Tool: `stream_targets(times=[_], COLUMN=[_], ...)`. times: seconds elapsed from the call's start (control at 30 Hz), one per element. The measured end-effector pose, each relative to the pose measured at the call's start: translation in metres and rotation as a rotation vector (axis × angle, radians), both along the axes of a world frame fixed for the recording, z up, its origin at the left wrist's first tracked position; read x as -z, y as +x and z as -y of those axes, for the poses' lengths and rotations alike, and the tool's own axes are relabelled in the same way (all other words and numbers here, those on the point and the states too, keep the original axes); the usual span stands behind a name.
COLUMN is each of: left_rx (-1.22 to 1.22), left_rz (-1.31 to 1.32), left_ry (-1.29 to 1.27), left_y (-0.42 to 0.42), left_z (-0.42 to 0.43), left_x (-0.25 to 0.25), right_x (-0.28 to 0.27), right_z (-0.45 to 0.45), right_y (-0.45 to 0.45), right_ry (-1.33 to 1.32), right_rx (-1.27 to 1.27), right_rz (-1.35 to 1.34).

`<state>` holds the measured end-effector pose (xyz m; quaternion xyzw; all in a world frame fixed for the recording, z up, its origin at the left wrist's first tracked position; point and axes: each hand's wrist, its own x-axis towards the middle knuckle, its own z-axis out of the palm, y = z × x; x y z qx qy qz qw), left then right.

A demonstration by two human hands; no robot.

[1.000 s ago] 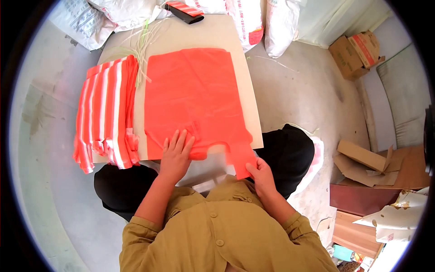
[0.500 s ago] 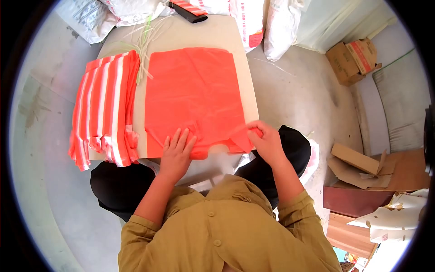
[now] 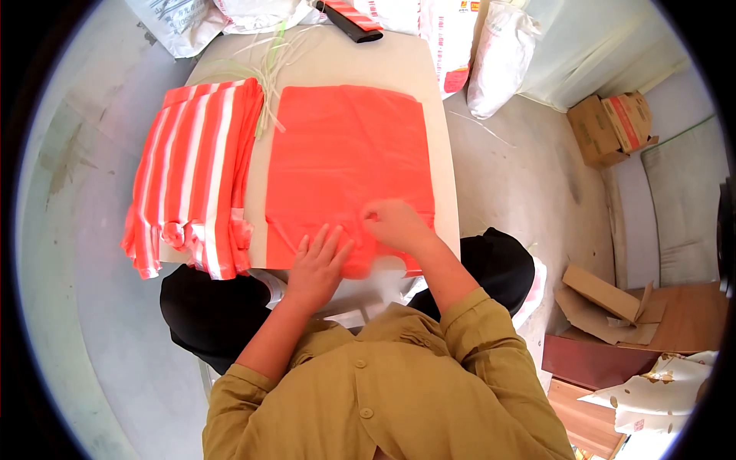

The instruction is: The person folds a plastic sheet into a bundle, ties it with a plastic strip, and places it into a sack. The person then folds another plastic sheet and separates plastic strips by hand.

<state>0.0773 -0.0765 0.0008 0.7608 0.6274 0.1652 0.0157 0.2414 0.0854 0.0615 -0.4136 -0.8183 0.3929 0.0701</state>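
A flat red plastic bag (image 3: 349,153) lies on the table in front of me, its lower edge creased and cut with a notch. My left hand (image 3: 320,257) rests on its lower left part with the fingers spread. Over the lower middle of the bag, my right hand (image 3: 395,222) is closed, fingertips pinching the red plastic; motion smears it a little, and the pinched spot is partly hidden. Left of the bag sits a thick stack of red-and-white striped plastic bags (image 3: 192,172), with crumpled lower ends over the table's front edge.
Pale string strands (image 3: 268,73) lie on the tan table (image 3: 441,169) behind the bags. A black roll-like item (image 3: 356,29) is at the back edge. White sacks (image 3: 502,57) stand beyond. Cardboard boxes (image 3: 598,130) sit on the floor at right, and an opened carton (image 3: 606,303) lies nearer.
My right hand has moved left from the bag's lower right corner to its lower middle, drawing plastic with it. My left hand stays on the bag. The whole view has shifted slightly.
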Motion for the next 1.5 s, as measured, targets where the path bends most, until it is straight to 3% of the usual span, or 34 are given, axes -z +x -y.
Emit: stream_targets(times=[0.07, 0.17, 0.27, 0.47, 0.57, 0.67, 0.77, 0.9, 1.0, 1.17, 1.3, 1.5], left_rx=[-0.003, -0.012, -0.023, -0.033, -0.05, -0.071, -0.091, -0.051, -0.023, -0.027, -0.056, -0.102], left_rz=[0.028, 0.08, 0.152, 0.124, 0.07, 0.105, 0.083, -0.03, -0.006, -0.006, 0.044, 0.226], left_ry=[-0.005, -0.014, 0.014, -0.021, 0.013, 0.025, 0.049, 0.03, -0.041, -0.059, -0.075, -0.149], left_y=[-0.001, -0.002, -0.002, 0.001, 0.003, 0.003, 0.004, 0.005, 0.007, 0.007, 0.01, 0.006], left_z=[0.001, 0.001, 0.001, -0.001, 0.0, 0.0, 0.0, 0.0, -0.001, -0.001, -0.003, -0.009], left_x=[0.0, 0.002, 0.005, 0.001, 0.012, 0.009, 0.016, 0.012, -0.008, -0.008, -0.013, -0.015], right_x=[0.005, -0.012, 0.003, 0.0, 0.007, -0.001, 0.043, 0.058, 0.064, 0.077, 0.058, 0.048], right_z=[0.001, 0.002, 0.0, 0.003, 0.008, 0.006, 0.009, 0.033, 0.043, 0.034, 0.031, 0.024], right_y=[-0.009, -0.019, -0.015, -0.007, 0.015, 0.062, 0.12, 0.151, 0.154, 0.156, 0.143, 0.131], right_ry=[-0.002, -0.378, -0.443, -0.319, -0.153, -0.103, -0.084, -0.259, -0.285, -0.211, -0.091, -0.305], right_rx=[-0.006, 0.102, 0.149, -0.008, 0.04, 0.264, 0.516, 0.719, 0.739, 0.667, 0.571, 0.558], right_rz=[-0.005, 0.022, -0.073, -0.036, -0.207, -0.111, -0.32, -0.521, -0.614, -0.479, -0.32, -0.334])
